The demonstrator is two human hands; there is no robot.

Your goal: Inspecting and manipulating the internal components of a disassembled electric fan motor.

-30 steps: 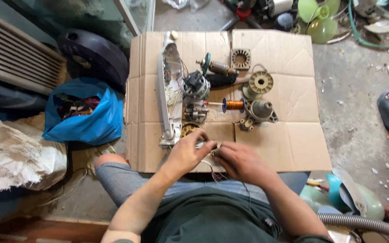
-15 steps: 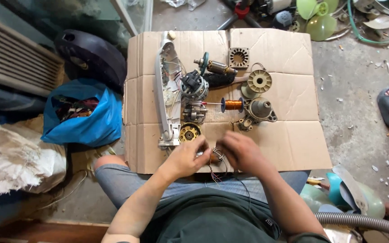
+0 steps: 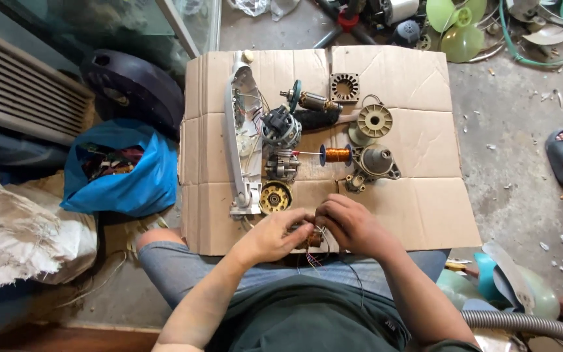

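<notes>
- A small copper-wound coil with loose thin wires sits at the near edge of the cardboard sheet, over the person's lap.
- The left hand and right hand both pinch it, fingertips pressed together on its two sides.
- Just beyond lie a round brass-coloured part and a long grey housing.
- Bare cardboard lies to the right of the hands.
- A blue bag sits past the left edge.

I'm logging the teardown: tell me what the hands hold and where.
Both hands, left hand and right hand, pinch a small copper-wound coil between their fingertips, thin wires dangling below it.
</notes>
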